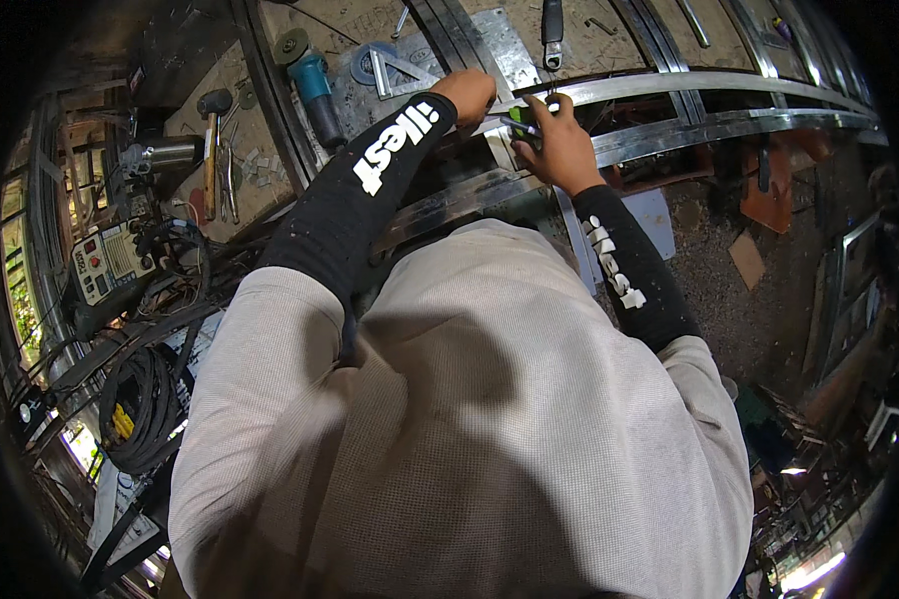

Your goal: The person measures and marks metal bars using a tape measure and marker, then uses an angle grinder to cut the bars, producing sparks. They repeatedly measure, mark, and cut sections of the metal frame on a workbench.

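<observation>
My left hand (pixel 471 97) is closed at the end of a long flat metal bar (pixel 629 90) on the workbench; whatever its curled fingers hold is hidden. Just to the right, my right hand (pixel 566 150) pinches a slim greyish-purple tool (pixel 521 126), its exact kind too small to tell. A bright green piece (pixel 515 118) shows beside that tool, between the two hands. Below them lies a second metal bar (pixel 459 205), crossing the bench frame. A metal square (pixel 400 76) rests left of my left hand.
An angle grinder (pixel 315 95) lies to the left, with a hammer (pixel 211 150) and pliers (pixel 229 185) farther left. A black-handled wrench (pixel 552 35) sits beyond my hands. At the left stand a welding machine (pixel 110 265) and coiled cables (pixel 145 414). Metal rails (pixel 684 100) cross the right side.
</observation>
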The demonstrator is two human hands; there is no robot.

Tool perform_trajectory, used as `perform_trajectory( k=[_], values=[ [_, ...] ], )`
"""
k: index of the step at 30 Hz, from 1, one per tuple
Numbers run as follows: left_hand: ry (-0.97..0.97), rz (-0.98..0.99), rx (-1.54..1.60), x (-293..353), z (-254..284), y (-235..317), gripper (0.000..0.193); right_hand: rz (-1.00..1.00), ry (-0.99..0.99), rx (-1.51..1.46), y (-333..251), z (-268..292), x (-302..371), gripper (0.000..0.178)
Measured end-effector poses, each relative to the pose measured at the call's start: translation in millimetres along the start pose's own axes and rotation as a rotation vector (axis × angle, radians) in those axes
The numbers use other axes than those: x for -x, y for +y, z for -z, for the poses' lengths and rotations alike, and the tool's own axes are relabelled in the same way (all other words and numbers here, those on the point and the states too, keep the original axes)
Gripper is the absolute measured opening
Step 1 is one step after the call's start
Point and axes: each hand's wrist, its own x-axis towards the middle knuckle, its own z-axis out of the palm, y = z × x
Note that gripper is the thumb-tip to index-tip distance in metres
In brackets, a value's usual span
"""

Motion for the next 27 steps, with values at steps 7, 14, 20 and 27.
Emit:
perform_trajectory(
  k=[7,14,20,27],
  values=[
    [0.019,-0.045,0.061,-11,-10,-14,0.016,-0.41,-0.07,-1.175,-15,23,27,0.039],
    [-0.027,-0.151,0.079,-23,-11,-22,0.016,-0.719,-0.038,-1.797,-48,78,45,0.046],
    [-0.061,-0.189,0.035,-26,-9,-20,0.017,-0.524,-0.301,-1.17,-29,74,34,0.031],
    [-0.068,-0.118,0.037,-19,-1,-10,0.02,-0.385,-0.117,-1.523,-16,22,24,0.018]
  ],
)
